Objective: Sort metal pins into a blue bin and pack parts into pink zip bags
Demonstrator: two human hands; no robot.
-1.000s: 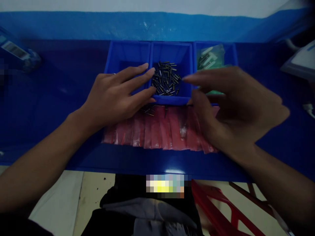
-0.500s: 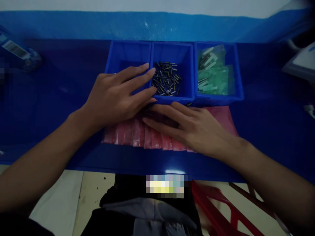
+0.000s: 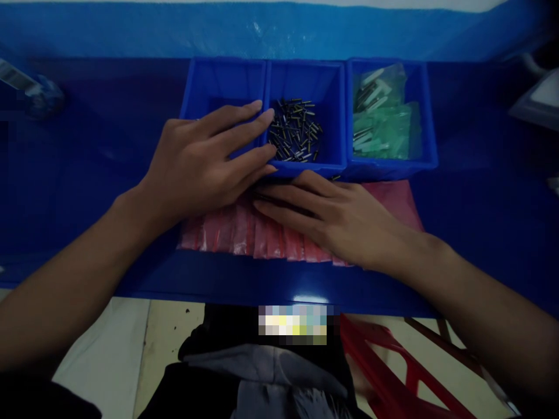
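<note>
My left hand [image 3: 203, 160] reaches over the front of the left and middle bins, its fingers stretched out and apart. Its fingertips are at the near left edge of the middle blue bin [image 3: 308, 167], which holds many small dark, brass-tinted screw-like pieces [image 3: 297, 131]. Below it, my right hand [image 3: 336, 218] lies palm down with long, extended fingers over a row of overlapping pink plastic bags [image 3: 266, 238]. Dark small pieces show in the shadow between the two hands; whether either hand touches them I cannot tell. One small piece [image 3: 335, 177] lies just past my right knuckles.
The left blue bin [image 3: 227, 73] is partly hidden by my left hand. In the right blue bin [image 3: 430, 116] are green-tinted bags [image 3: 384, 128] with pale and metallic parts. A clear container [image 3: 46, 96] stands far left on the blue table [image 3: 105, 139]. A red stool [image 3: 379, 361] is below.
The whole view has shifted slightly, so the bins and bags sit a little higher in it. Both hands keep nearly the same pose over the bags and bins.
</note>
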